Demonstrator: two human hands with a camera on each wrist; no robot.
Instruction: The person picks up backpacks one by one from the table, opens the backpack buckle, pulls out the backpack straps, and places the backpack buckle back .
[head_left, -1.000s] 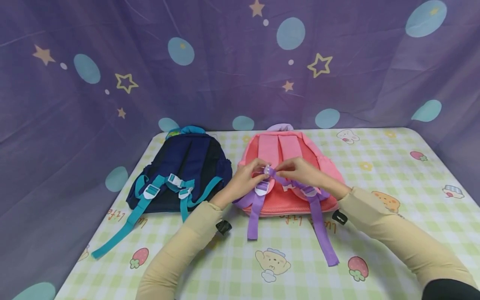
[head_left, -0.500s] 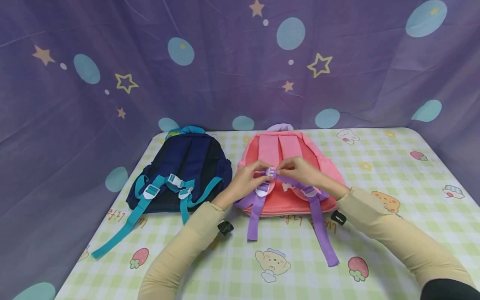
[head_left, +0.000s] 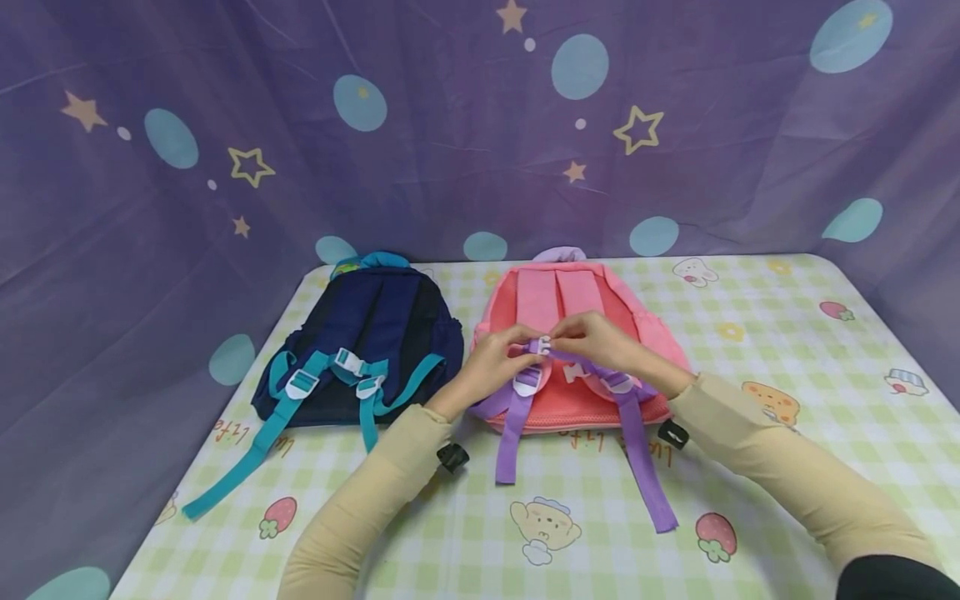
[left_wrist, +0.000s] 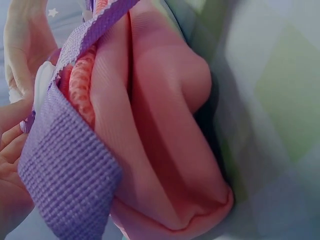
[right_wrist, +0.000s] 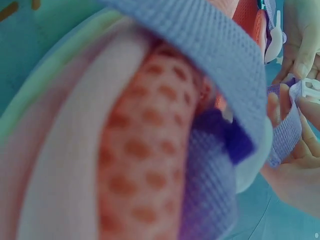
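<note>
A pink backpack [head_left: 622,307] with purple straps lies back-side up on the table. Over its lower half, my left hand [head_left: 495,364] pinches a small white plastic buckle [head_left: 545,343] between thumb and fingers. Close against it, my right hand [head_left: 603,340] pinches the purple strap at the buckle's right side. In the right wrist view the white buckle [right_wrist: 311,89] and a loop of purple strap [right_wrist: 287,138] show between the fingers of both hands. A second white plastic piece [head_left: 574,372] hangs just below. The left wrist view shows mostly the backpack's pink side [left_wrist: 160,110].
To the left lies a dark blue backpack [head_left: 365,317] with teal straps [head_left: 262,450] and white buckles. Two purple strap ends [head_left: 642,467] trail toward the front over the green checked tablecloth [head_left: 450,533]. A purple curtain [head_left: 465,183] stands behind.
The white buckle has shifted slightly to the right with my left hand, nearer to my right fingers. My right hand has barely moved. Both backpacks stay in place.
</note>
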